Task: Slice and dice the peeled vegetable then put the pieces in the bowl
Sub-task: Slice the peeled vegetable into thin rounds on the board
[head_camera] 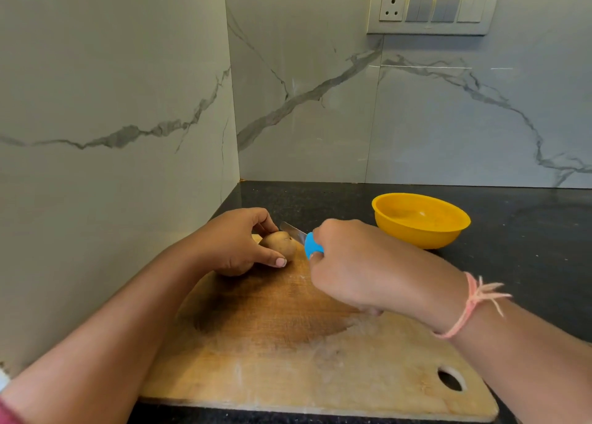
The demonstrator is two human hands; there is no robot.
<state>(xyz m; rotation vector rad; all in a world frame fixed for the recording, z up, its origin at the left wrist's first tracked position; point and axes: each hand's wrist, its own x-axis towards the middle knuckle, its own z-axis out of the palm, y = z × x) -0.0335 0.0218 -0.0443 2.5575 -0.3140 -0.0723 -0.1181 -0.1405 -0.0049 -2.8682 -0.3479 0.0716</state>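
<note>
A brown potato (279, 243) lies at the far end of the wooden cutting board (288, 343). My left hand (238, 241) grips it, thumb in front and fingers curled over its back. My right hand (352, 266) holds a knife by its blue handle (312, 245). The blade (293, 230) points left and away, just behind the potato's right end. An empty yellow bowl (421, 220) stands on the counter to the right of the board's far end.
The board lies on a black speckled counter (528, 247) in a corner of marble-patterned walls. A hanging hole (451, 378) pierces the board's near right corner. A socket and switch panel (432, 7) sits high on the back wall.
</note>
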